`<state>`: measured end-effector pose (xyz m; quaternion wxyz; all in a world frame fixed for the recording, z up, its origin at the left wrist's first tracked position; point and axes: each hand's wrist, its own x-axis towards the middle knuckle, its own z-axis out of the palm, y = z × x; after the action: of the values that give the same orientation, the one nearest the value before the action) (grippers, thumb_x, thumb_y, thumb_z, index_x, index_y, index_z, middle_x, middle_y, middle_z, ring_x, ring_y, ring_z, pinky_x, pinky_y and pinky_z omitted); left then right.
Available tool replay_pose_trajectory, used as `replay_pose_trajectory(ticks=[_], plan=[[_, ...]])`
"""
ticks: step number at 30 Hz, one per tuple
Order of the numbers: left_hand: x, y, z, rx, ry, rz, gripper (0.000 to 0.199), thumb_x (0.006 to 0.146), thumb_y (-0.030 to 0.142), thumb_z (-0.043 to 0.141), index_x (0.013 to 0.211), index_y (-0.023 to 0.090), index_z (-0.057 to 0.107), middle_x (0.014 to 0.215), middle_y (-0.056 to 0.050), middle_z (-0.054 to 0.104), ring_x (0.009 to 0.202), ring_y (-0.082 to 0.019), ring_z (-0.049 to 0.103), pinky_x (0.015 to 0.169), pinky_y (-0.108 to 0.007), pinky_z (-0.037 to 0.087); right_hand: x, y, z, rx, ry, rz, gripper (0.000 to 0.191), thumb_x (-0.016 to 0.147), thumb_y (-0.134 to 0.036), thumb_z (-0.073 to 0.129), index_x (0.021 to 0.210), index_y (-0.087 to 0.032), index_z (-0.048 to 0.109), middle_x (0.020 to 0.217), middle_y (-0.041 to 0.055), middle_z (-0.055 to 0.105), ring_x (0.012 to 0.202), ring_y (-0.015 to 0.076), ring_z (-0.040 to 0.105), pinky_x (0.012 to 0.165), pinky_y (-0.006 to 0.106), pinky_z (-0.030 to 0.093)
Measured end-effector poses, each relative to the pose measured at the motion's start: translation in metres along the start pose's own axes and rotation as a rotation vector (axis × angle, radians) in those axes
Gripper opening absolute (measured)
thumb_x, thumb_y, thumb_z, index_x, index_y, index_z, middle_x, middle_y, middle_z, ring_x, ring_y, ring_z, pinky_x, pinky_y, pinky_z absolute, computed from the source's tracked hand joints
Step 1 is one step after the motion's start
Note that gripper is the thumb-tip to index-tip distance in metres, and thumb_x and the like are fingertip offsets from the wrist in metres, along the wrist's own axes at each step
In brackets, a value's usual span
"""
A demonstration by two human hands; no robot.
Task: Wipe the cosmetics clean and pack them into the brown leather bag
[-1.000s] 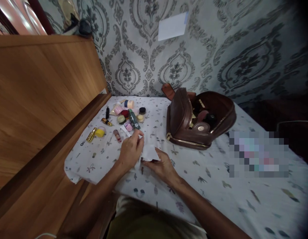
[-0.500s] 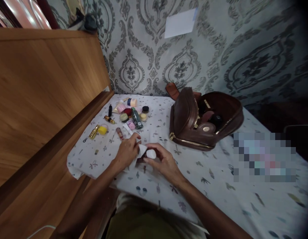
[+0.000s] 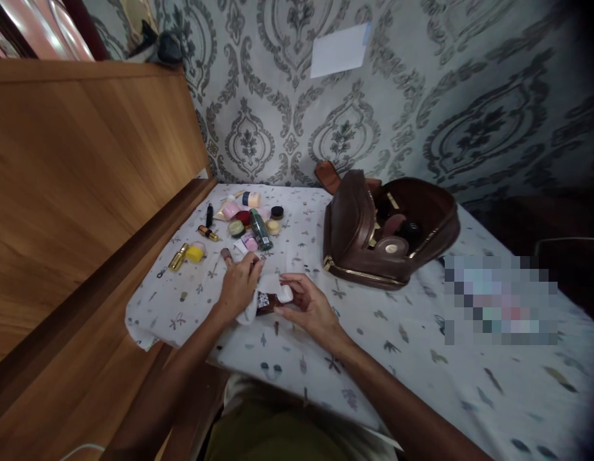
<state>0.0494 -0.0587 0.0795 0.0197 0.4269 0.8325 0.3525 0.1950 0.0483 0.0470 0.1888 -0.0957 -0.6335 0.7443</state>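
My right hand [image 3: 313, 310] is closed around the white-capped end of a small brown bottle [image 3: 272, 302], which lies tilted on its side just above the tablecloth. A patterned label shows on the bottle's left part. In my left hand [image 3: 238, 285] is a white wipe [image 3: 249, 312], draped against the bottle's left end and upper side. Whether the wipe is cloth or paper I cannot tell. A small tube with a brownish cap [image 3: 226, 255] lies just beyond my left fingers. Past it sit a pink jar [image 3: 250, 242] and a dark green bottle [image 3: 261, 230].
An open brown leather bag [image 3: 359, 237] with items inside stands at the right, near the wall. Several cosmetics lie at the back left, among them a yellow item [image 3: 195, 253] and a gold tube [image 3: 179, 257]. A wooden panel [image 3: 95, 147] borders the left side.
The wipe has spread over the bottle's left end, and more of the bottle, including its label, now shows. Both hands have shifted slightly left in the picture, as has the whole view.
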Motion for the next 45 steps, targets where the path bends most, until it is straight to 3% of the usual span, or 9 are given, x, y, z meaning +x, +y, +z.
replay_pose_trajectory(ticks=[8,15,20,26,30,33,37,42,45], plan=[[-0.039,-0.002,-0.002,0.195,0.037,-0.006,0.024,0.102,0.034,0.033,0.110,0.022,0.052,0.102,-0.007,0.069,0.094,-0.024,0.067,0.079,-0.033,0.048,0.000,0.007,0.001,-0.006,0.056,0.063,0.049,0.061,-0.031,0.086,0.102,-0.022,0.060,0.090,-0.0001,0.067,0.085,0.0173,0.064,0.083,0.032,0.052],[-0.083,-0.011,-0.004,0.503,-0.012,0.093,0.053,0.089,0.049,0.058,0.131,0.019,0.045,0.114,-0.013,0.065,0.106,-0.030,0.064,0.074,-0.037,0.056,0.002,0.011,0.001,0.178,0.058,0.143,0.066,0.059,-0.028,0.086,0.115,-0.025,0.053,0.096,0.0008,0.068,0.087,0.0172,0.065,0.082,0.033,0.053],[-0.102,-0.020,-0.013,0.366,-0.050,0.134,0.050,0.091,0.040,0.056,0.134,0.017,0.044,0.111,-0.013,0.068,0.100,-0.029,0.068,0.075,-0.038,0.058,0.005,0.015,-0.003,0.221,0.047,0.154,0.057,0.050,-0.028,0.092,0.098,-0.022,0.062,0.095,0.0004,0.066,0.090,0.0182,0.066,0.088,0.034,0.052],[-0.087,0.003,-0.041,-0.031,-0.011,0.072,0.034,0.098,0.034,0.045,0.128,0.021,0.053,0.122,-0.009,0.067,0.112,-0.023,0.063,0.098,-0.037,0.050,0.002,0.007,-0.001,0.167,-0.103,0.125,0.042,0.063,-0.032,0.087,0.097,-0.022,0.065,0.091,-0.0004,0.069,0.085,0.0165,0.065,0.082,0.032,0.052],[-0.065,0.031,-0.034,-0.177,-0.097,0.064,0.039,0.098,0.040,0.044,0.127,0.018,0.057,0.125,-0.011,0.066,0.119,-0.024,0.058,0.106,-0.041,0.042,-0.001,0.007,0.001,0.126,-0.160,0.065,0.046,0.061,-0.031,0.089,0.100,-0.022,0.066,0.094,0.0006,0.069,0.091,0.0181,0.065,0.084,0.032,0.051],[-0.053,0.030,-0.024,-0.301,-0.224,0.000,0.041,0.101,0.043,0.034,0.114,0.016,0.063,0.108,-0.009,0.071,0.100,-0.021,0.063,0.096,-0.036,0.047,-0.001,0.008,0.001,0.138,-0.151,0.065,0.050,0.059,-0.031,0.090,0.101,-0.023,0.064,0.094,-0.0003,0.069,0.091,0.0170,0.064,0.085,0.031,0.050],[-0.050,0.011,-0.024,-0.259,-0.222,-0.120,0.046,0.099,0.047,0.035,0.081,0.016,0.064,0.078,-0.004,0.068,0.077,-0.019,0.060,0.078,-0.032,0.049,0.001,0.010,0.001,0.197,-0.137,0.102,0.057,0.056,-0.032,0.091,0.102,-0.024,0.058,0.088,-0.0023,0.068,0.081,0.0149,0.064,0.075,0.028,0.051],[-0.063,0.023,-0.035,-0.264,-0.068,0.007,0.042,0.100,0.041,0.036,0.120,0.015,0.062,0.120,-0.011,0.069,0.115,-0.023,0.060,0.103,-0.037,0.043,0.002,0.005,0.010,0.102,-0.096,0.022,0.041,0.059,-0.039,0.089,0.085,-0.019,0.064,0.080,-0.0010,0.066,0.073,0.0143,0.061,0.068,0.025,0.050],[-0.062,0.044,-0.037,-0.178,-0.140,0.215,0.041,0.098,0.037,0.042,0.129,0.016,0.059,0.134,-0.013,0.063,0.126,-0.024,0.055,0.110,-0.040,0.038,0.000,-0.005,0.017,-0.083,-0.082,-0.126,0.029,0.066,-0.038,0.084,0.077,-0.017,0.067,0.070,-0.0026,0.062,0.065,0.0131,0.056,0.064,0.025,0.048]])
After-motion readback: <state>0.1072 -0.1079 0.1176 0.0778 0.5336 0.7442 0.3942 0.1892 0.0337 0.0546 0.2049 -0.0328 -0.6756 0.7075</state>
